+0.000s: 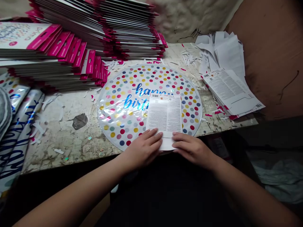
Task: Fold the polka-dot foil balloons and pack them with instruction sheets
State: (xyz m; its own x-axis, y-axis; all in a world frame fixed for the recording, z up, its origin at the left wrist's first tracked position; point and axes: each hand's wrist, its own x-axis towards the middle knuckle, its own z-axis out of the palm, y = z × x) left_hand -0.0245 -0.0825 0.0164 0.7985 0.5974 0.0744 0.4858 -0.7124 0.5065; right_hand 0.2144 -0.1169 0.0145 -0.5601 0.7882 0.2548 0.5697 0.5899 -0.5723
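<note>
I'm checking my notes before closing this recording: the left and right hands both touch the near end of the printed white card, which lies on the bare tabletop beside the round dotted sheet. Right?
Not quite. In the head view, the card lies on top of the dotted sheet, not beside it. The left hand and right hand do touch its near end.

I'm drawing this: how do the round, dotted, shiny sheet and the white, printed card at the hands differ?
The round, dotted, shiny sheet is larger than the white, printed, rectangular card. The sheet has big blue lettering, the card tiny dark print. The card lies atop the sheet. Both carry writing.
</note>
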